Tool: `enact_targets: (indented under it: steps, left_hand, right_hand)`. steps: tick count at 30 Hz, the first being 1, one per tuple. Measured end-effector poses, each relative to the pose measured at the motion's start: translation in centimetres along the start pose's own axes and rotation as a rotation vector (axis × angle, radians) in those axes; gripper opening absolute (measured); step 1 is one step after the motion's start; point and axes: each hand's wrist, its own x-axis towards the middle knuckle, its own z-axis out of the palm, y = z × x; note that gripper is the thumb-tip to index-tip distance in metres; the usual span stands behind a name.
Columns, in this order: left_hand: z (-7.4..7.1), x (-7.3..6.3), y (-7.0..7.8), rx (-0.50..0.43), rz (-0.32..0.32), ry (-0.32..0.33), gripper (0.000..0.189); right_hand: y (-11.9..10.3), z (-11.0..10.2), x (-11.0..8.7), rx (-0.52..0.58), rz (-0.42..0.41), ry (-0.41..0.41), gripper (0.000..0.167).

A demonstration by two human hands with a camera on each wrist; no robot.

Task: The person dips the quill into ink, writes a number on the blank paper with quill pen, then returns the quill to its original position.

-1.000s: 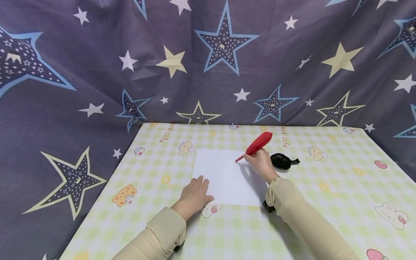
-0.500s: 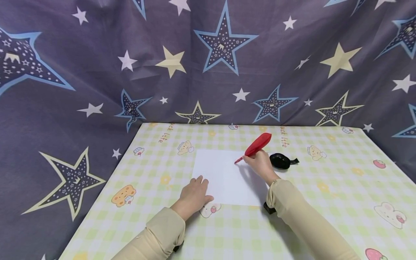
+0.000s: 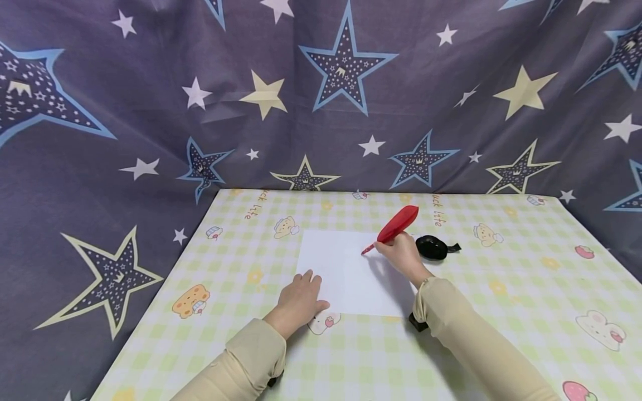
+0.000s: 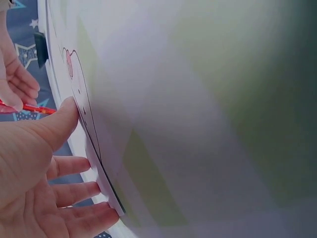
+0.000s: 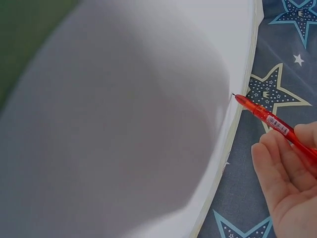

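Observation:
A white sheet of paper point(image 3: 328, 250) lies on the table. My right hand point(image 3: 405, 257) pinches a red feather pen point(image 3: 398, 224) above its right half, the plume slanting up and to the right. In the right wrist view the pen's clear red barrel point(image 5: 270, 120) carries a barcode label, and its dark tip is right at the paper's surface. Thumb and fingers of the right hand point(image 5: 292, 191) hold the barrel. My left hand point(image 3: 298, 301) rests on the paper's near left corner with fingers spread and nothing in its grasp; the left wrist view shows its thumb point(image 4: 64, 121) along the edge.
A glossy black rounded object point(image 3: 431, 248) with a short strap-like end lies right of the paper, beside the right hand. The tablecloth point(image 3: 241, 334) is green-checked with cartoon prints. Behind the table hangs a dark star-patterned curtain point(image 3: 311, 133).
The right hand has brought the pen tip slightly toward the person and a touch to the left. The left hand keeps its place on the paper.

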Motion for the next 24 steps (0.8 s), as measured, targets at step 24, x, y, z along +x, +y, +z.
enact_targets:
  steps: [24]
  left_hand:
    - [-0.1, 0.0, 0.0, 0.019, -0.006, -0.008, 0.054]
  right_hand:
    - [-0.2, -0.1, -1.1, -0.030, -0.014, -0.001, 0.016]
